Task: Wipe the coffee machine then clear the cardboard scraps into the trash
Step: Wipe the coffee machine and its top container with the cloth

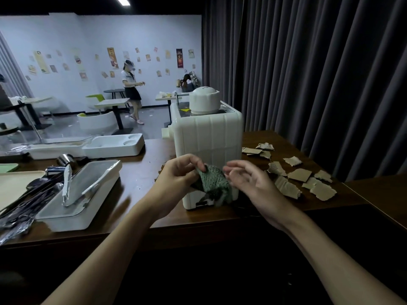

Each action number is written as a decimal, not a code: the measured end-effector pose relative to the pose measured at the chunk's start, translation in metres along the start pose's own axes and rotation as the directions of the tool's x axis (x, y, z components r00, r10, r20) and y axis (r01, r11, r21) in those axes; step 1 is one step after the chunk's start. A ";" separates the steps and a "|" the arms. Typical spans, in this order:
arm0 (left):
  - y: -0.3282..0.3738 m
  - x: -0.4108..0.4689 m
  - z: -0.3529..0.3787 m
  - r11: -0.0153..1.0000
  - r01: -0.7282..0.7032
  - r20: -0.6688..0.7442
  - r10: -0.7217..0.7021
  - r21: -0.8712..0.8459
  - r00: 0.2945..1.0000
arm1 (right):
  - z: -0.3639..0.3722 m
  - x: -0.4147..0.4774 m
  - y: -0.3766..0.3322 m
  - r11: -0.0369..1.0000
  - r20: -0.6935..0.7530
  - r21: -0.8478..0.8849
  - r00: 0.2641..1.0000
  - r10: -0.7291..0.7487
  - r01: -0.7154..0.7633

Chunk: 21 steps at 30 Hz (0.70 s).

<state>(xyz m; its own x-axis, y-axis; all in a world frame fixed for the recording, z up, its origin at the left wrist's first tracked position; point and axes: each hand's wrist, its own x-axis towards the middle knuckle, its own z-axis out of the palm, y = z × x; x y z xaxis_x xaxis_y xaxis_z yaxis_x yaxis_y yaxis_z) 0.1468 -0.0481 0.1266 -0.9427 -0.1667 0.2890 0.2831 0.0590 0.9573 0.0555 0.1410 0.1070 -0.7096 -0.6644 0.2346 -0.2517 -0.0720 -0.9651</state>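
Note:
A white boxy coffee machine (207, 135) with a round domed lid stands on the brown table (141, 177). In front of its near face hangs a dark green cloth (212, 181). My left hand (176, 179) pinches the cloth's upper left corner between thumb and fingers. My right hand (248, 181) is at the cloth's right edge with fingers spread and loosely curled; whether it grips the cloth is unclear. Several torn cardboard scraps (299, 175) lie scattered on the table to the right of the machine.
A white tray with tongs (81, 192) and metal utensils (28, 201) lie left of my hands. Another white tray (112, 146) sits behind. A dark curtain (308, 73) hangs close behind the table on the right. A person (132, 93) walks among café tables far back.

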 end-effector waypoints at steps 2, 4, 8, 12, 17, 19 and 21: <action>0.001 0.000 -0.002 0.998 -0.026 0.072 0.030 -0.049 0.997 | 0.004 0.000 0.001 0.995 0.092 0.032 0.992 0.090 -0.094; 0.001 0.000 -0.005 0.997 -0.034 0.103 0.040 -0.067 0.994 | 0.007 0.000 0.003 0.994 0.119 -0.005 0.986 0.113 -0.114; -0.002 -0.001 -0.012 0.999 0.029 0.001 -0.029 0.015 1.000 | 0.013 0.002 0.006 0.983 -0.098 -0.184 0.994 -0.041 0.022; -0.009 -0.001 -0.012 0.915 -0.023 0.058 0.000 0.403 0.998 | 0.017 0.005 0.008 0.955 -0.215 -0.282 0.964 -0.156 0.091; -0.018 0.001 -0.009 0.840 -0.059 -0.134 0.155 0.540 0.979 | 0.026 0.003 0.016 0.997 -0.226 -0.071 0.973 -0.053 0.038; -0.019 0.001 -0.004 0.836 -0.039 -0.242 0.202 0.547 0.949 | 0.035 0.003 0.020 0.999 -0.238 -0.039 0.970 -0.045 0.036; -0.020 0.002 0.001 0.841 -0.010 -0.313 0.212 0.540 0.926 | 0.046 0.004 0.025 0.990 -0.306 -0.124 0.947 -0.096 0.061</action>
<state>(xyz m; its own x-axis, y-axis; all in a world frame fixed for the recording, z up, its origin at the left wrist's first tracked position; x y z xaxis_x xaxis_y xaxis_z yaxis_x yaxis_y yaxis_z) 0.1394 -0.0485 0.1083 -0.7575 -0.4495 0.4735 0.1525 0.5833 0.7978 0.0765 0.1020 0.0786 -0.8494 -0.3942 0.3508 -0.3738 -0.0199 -0.9273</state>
